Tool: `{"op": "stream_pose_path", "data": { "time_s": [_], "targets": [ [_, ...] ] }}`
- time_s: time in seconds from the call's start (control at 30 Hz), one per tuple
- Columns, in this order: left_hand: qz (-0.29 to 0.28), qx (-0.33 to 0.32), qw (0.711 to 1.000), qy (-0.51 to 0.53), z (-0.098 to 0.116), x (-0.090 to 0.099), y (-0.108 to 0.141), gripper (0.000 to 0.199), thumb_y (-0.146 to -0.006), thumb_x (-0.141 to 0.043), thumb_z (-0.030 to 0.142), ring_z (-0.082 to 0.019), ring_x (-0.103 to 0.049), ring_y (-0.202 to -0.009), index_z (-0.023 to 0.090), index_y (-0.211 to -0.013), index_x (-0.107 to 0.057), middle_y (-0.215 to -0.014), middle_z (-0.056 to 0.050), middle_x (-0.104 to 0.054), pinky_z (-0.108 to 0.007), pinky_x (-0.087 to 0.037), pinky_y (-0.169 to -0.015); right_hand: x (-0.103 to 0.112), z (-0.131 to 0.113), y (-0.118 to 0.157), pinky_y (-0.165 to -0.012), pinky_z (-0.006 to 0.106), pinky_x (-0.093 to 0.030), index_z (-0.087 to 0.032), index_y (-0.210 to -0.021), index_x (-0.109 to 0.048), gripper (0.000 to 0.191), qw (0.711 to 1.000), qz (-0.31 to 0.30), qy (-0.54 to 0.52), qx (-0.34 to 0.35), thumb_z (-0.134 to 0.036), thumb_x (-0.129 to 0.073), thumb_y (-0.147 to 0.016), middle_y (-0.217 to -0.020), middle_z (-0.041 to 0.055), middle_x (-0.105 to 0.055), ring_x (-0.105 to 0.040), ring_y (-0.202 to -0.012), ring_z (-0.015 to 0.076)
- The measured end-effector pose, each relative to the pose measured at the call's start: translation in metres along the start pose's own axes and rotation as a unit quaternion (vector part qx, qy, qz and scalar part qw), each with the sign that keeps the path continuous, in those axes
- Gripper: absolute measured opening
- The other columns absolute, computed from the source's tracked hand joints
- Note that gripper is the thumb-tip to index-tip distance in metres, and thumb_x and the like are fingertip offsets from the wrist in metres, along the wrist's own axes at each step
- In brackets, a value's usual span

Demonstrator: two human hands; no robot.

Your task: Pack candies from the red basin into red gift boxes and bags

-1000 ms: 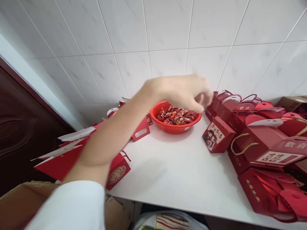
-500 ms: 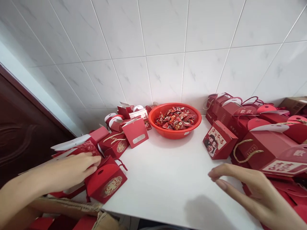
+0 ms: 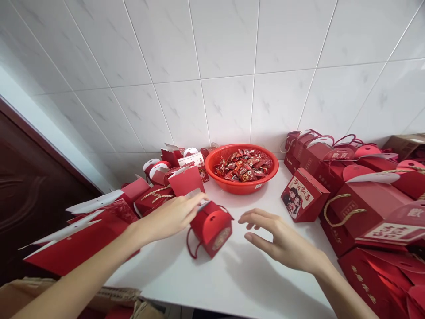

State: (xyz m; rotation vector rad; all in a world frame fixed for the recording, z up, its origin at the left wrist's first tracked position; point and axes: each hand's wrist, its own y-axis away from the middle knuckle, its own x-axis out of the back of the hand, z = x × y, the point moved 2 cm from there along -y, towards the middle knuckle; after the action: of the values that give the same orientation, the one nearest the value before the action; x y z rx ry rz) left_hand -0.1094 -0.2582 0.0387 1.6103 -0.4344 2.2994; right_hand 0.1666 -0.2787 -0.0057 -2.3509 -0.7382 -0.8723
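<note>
A small red gift box (image 3: 212, 230) with rounded top flaps and a dark red cord handle is in the middle of the white table (image 3: 186, 279). My left hand (image 3: 181, 210) grips its far left edge, with the fingertips partly hidden behind the box. To the right of the box, my right hand (image 3: 274, 237) is held above the table, fingers apart and curved, touching nothing. Behind them stands an orange-red plastic basket (image 3: 241, 189) full of red-wrapped candies (image 3: 242, 166).
Red gift boxes and bags (image 3: 83, 235) crowd the left side. On the right, stacked gift boxes (image 3: 368, 204) and a box with a couple's picture (image 3: 303, 195) stand by the tiled wall (image 3: 229, 106). A cardboard carton (image 3: 116, 294) is below the table's front left edge.
My left hand has brought the small red gift box from the left group to the table's middle. My right hand has moved left toward it.
</note>
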Motion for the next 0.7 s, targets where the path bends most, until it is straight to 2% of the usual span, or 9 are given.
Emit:
{"op": "stream_pose_path", "data": {
  "time_s": [0.07, 0.13, 0.23, 0.3, 0.4, 0.53, 0.63, 0.7],
  "targets": [
    [-0.016, -0.031, 0.999, 0.020, 0.014, -0.012, -0.022, 0.033, -0.097, -0.041, 0.027, -0.024, -0.072, -0.092, 0.026, -0.120, -0.065, -0.104, -0.004, -0.075, -0.029, -0.051, -0.080, -0.002, 0.002, -0.010, -0.095, 0.033, -0.053, -0.023, -0.126, -0.062, 0.029, 1.000, 0.016, 0.018, 0.017, -0.031, -0.050, -0.101, -0.129, 0.0102, -0.063, -0.066, -0.110, 0.0195],
    [-0.012, -0.063, 0.997, 0.041, 0.023, -0.022, -0.041, 0.036, -0.096, -0.037, 0.021, -0.023, -0.071, -0.100, 0.025, -0.116, -0.067, -0.110, -0.005, -0.075, -0.031, -0.051, -0.086, -0.004, 0.007, -0.019, -0.100, 0.037, -0.053, -0.024, -0.128, -0.063, 0.032, 0.998, 0.039, 0.055, 0.010, -0.033, -0.048, -0.102, -0.139, 0.0129, -0.057, -0.062, -0.121, 0.0234],
    [0.006, -0.078, 0.995, 0.069, 0.024, -0.037, -0.062, 0.038, -0.091, -0.037, 0.013, -0.022, -0.069, -0.103, 0.022, -0.102, -0.073, -0.110, -0.005, -0.076, -0.032, -0.051, -0.090, -0.004, 0.017, -0.026, -0.103, 0.046, -0.050, -0.022, -0.124, -0.067, 0.033, 0.990, 0.078, 0.108, -0.033, -0.035, -0.047, -0.101, -0.142, 0.0166, -0.055, -0.058, -0.128, 0.0292],
    [0.023, -0.070, 0.993, 0.090, 0.022, -0.044, -0.071, 0.037, -0.089, -0.040, 0.011, -0.022, -0.069, -0.103, 0.021, -0.098, -0.075, -0.108, -0.005, -0.077, -0.032, -0.051, -0.092, -0.004, 0.022, -0.027, -0.104, 0.048, -0.049, -0.020, -0.117, -0.071, 0.033, 0.990, 0.088, 0.099, -0.056, -0.038, -0.048, -0.101, -0.139, 0.0176, -0.057, -0.057, -0.128, 0.0303],
    [0.053, -0.037, 0.990, 0.124, 0.017, -0.052, -0.079, 0.036, -0.086, -0.043, 0.012, -0.021, -0.069, -0.103, 0.020, -0.097, -0.076, -0.107, -0.005, -0.078, -0.032, -0.052, -0.094, -0.002, 0.023, -0.024, -0.104, 0.044, -0.049, -0.020, -0.103, -0.073, 0.031, 0.995, 0.083, 0.015, -0.052, -0.043, -0.052, -0.099, -0.133, 0.0148, -0.062, -0.059, -0.126, 0.0284],
    [0.069, 0.019, 0.986, 0.152, 0.015, -0.058, -0.079, 0.027, -0.085, -0.050, 0.020, -0.021, -0.071, -0.090, 0.020, -0.091, -0.076, -0.098, -0.003, -0.078, -0.031, -0.054, -0.083, 0.000, 0.020, -0.020, -0.098, 0.038, -0.052, -0.021, -0.081, -0.076, 0.039, 0.992, 0.047, -0.110, -0.035, -0.048, -0.054, -0.098, -0.129, 0.0109, -0.066, -0.059, -0.126, 0.0275],
    [0.068, 0.048, 0.984, 0.158, 0.018, -0.062, -0.077, 0.020, -0.085, -0.056, 0.030, -0.023, -0.071, -0.086, 0.020, -0.086, -0.074, -0.093, -0.003, -0.078, -0.033, -0.053, -0.083, -0.003, 0.021, -0.019, -0.097, 0.040, -0.052, -0.021, -0.069, -0.076, 0.042, 0.992, 0.027, -0.111, -0.045, -0.047, -0.058, -0.096, -0.130, 0.0107, -0.065, -0.060, -0.123, 0.0282],
    [0.072, 0.060, 0.984, 0.152, 0.021, -0.064, -0.075, 0.019, -0.083, -0.060, 0.034, -0.025, -0.071, -0.093, 0.020, -0.090, -0.071, -0.098, -0.004, -0.077, -0.035, -0.053, -0.087, -0.007, 0.021, -0.019, -0.100, 0.042, -0.050, -0.022, -0.072, -0.077, 0.035, 0.996, 0.024, -0.074, -0.043, -0.043, -0.062, -0.095, -0.132, 0.0101, -0.064, -0.059, -0.123, 0.0280]
  ]
}}
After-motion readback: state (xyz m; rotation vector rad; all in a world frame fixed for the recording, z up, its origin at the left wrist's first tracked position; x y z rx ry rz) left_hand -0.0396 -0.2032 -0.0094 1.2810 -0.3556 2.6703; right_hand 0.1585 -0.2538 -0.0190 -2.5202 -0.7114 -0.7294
